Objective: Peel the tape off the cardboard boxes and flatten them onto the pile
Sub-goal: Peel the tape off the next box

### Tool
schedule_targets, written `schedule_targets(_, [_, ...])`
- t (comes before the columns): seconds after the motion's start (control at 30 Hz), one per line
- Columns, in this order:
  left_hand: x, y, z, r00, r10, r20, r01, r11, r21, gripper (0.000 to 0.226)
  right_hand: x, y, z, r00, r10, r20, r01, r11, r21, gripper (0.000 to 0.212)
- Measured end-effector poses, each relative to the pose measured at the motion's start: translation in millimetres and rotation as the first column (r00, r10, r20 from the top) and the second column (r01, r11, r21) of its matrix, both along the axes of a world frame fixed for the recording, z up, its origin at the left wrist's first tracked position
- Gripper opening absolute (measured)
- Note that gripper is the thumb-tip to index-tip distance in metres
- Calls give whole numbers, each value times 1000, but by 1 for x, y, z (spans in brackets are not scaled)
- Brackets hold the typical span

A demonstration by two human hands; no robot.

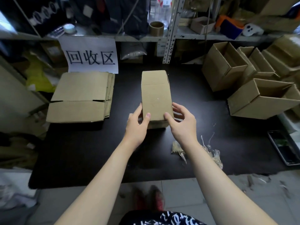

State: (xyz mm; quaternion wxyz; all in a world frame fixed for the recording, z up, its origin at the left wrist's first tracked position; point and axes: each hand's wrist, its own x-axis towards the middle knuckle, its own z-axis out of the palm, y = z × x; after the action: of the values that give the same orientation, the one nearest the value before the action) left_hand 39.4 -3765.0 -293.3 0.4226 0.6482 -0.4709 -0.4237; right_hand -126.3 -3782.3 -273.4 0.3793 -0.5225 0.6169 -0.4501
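Two hands are in view, the left hand [138,125] and the right hand [181,122]. There is one cardboard box [155,93] on one table [81,151]. One pile of flattened boxes [81,96] has too many tightly stacked sheets to count. At least four open boxes [263,101] are visible. There is one paper sign [90,54] bearing three characters, one tape roll [156,28], one heap of peeled tape [177,149] and two shoes [156,198].

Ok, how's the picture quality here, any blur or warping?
Head view: dim light; the box held by the left hand and right hand is fairly sharp; open boxes at the right edge blur; the shelf bows from wide-angle distortion; tape scraps glint.
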Motion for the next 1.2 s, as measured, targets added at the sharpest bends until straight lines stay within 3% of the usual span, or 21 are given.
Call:
schedule_targets(0.3, [-7,20,1,997,-37,-70,39,999,17,68,-21,9,2,1000,3,26,-2,1000,-12,28])
schedule_targets(0.6, [-17,32,5,996,85,-12,-86,989,-121,35,-36,14,-6,997,83,-2,-83,997,-1,29])
schedule_targets(0.83, [-13,31,12,994,104,-18,-106,988,-113,12,-39,15,-7,994,106,9,-106,994,-2,29])
schedule_targets(1.03, [-11,25,21,989,145,20,-142,986,-91,9,-39,16,-8,993,113,13,-113,993,-18,36])
schedule_targets(1.2, [-16,21,25,979,149,141,-142,988,-56,11,-38,17,-7,984,176,31,-174,984,-45,52])
